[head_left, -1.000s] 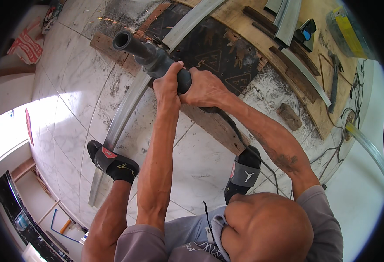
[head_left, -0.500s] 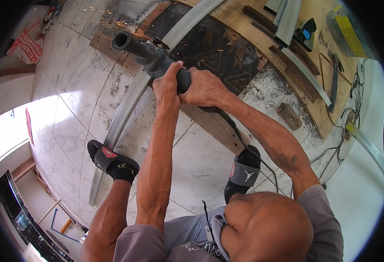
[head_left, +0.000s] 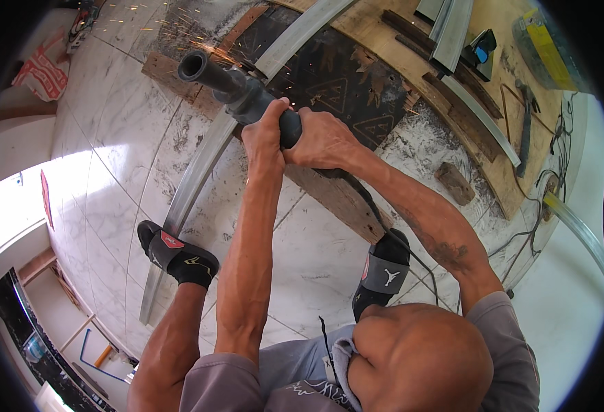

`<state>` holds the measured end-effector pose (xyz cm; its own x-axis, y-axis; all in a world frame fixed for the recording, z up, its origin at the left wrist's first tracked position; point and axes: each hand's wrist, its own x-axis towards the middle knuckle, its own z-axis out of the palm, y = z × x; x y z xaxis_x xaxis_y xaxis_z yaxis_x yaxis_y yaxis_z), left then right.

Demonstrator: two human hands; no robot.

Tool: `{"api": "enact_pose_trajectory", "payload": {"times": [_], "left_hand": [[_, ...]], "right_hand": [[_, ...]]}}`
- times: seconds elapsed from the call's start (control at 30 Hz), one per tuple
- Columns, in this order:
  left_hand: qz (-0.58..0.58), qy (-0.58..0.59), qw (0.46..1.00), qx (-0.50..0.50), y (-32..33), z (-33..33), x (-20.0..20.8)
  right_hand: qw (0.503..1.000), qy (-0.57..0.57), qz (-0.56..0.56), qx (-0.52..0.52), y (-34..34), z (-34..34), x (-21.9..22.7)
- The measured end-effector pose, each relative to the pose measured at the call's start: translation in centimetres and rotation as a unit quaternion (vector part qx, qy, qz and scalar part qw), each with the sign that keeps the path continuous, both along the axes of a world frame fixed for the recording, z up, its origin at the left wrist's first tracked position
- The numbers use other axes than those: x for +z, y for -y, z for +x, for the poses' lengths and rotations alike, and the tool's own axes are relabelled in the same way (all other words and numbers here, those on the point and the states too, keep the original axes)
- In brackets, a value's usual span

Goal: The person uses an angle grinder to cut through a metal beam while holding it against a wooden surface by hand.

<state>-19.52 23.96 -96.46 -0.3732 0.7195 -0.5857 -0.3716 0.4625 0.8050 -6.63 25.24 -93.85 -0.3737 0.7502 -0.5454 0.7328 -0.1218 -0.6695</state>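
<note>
An angle grinder [head_left: 247, 99], dark grey with a tubular side handle, is held in both my hands. My left hand [head_left: 266, 141] is closed round the left of its body, thumb pointing forward. My right hand [head_left: 321, 141] wraps the rear of the body from the other side. Beneath the grinder runs a long silvery metal bar [head_left: 202, 161], crossing diagonally. Orange sparks [head_left: 209, 48] fly up and to the left from beside the grinder's head. The disc itself is mostly hidden. My left sandalled foot [head_left: 178, 254] presses on the bar's near end.
A wooden plank [head_left: 336, 202] lies below my hands, its end by my right foot. Beyond are a scuffed black board [head_left: 315, 75] and a plywood sheet [head_left: 377, 51] bearing metal profiles and a hammer [head_left: 526, 123]. The grinder's cord [head_left: 418, 257] runs past my right foot.
The sparks are denser and spread wider than before. The grinder and both hands have barely moved.
</note>
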Motion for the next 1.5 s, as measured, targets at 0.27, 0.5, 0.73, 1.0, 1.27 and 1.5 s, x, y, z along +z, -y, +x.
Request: {"api": "enact_pose_trajectory", "payload": {"times": [0.27, 0.5, 0.73, 1.0, 1.27, 1.5], "left_hand": [[0.013, 0.020, 1.000, 0.003, 0.0, 0.0, -0.5], [0.015, 0.013, 1.000, 0.011, 0.0, 0.0, -0.5], [0.024, 0.018, 0.999, 0.011, 0.0, -0.1, -0.7], [0.022, 0.016, 1.000, 0.016, 0.0, 0.0, -0.6], [0.016, 0.010, 1.000, 0.010, 0.3, 0.3, -0.4], [0.019, 0.017, 1.000, 0.013, 0.2, 0.3, -0.5]], "right_hand": [[1.000, -0.005, 0.004, -0.004, 0.1, 0.1, 0.5], [1.000, -0.001, -0.004, 0.000, 0.1, 0.0, 0.1], [1.000, 0.002, 0.010, -0.004, 0.1, 0.0, -0.6], [1.000, -0.004, 0.007, 0.000, 0.1, 0.1, -0.4], [1.000, 0.000, 0.014, 0.000, 0.3, 0.3, -0.3], [1.000, -0.006, 0.018, -0.004, 0.3, 0.3, -0.7]]}}
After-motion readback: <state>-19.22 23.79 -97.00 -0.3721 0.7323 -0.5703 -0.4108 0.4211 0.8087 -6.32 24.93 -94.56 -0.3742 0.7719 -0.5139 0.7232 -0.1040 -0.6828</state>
